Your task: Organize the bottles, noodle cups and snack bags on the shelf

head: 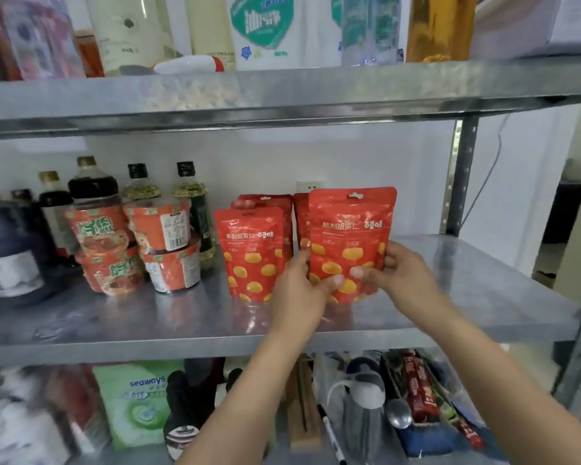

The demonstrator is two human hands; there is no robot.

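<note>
Below the fingers, on the lower board, lie a green pouch [138, 407], a spoon [398, 414] and a clear jug [363, 407].

Both forearms reach over the front edge of the middle shelf [148, 320]. The left hand [296, 293] and the right hand [406, 276] grasp one red snack bag [349, 229] by its lower half. Each thumb lies across the printed front, and the remaining fingers curl behind the side edges. The snack bag is upright, with its front toward the camera. Whether its bottom edge touches the shelf cannot be told.

Just left of the left-hand fingers, a second bag [252, 253] stands upright on the shelf, with more red bags [269, 200] lined up behind it. Directly behind the fingers, another red bag [301, 216] is partly hidden by the held one.

Farther left of the fingers, four noodle cups [161, 226] sit in two stacks of two, side by side. Behind the cups stand two oil bottles [138, 184]. Left of these are dark sauce bottles [93, 187], and a large dark bottle [4, 243] stands at the far left.

Beyond and above the fingers, a wall socket [311, 186] sits on the white wall. The upper shelf [282, 92] carries tall containers [265, 28].
</note>
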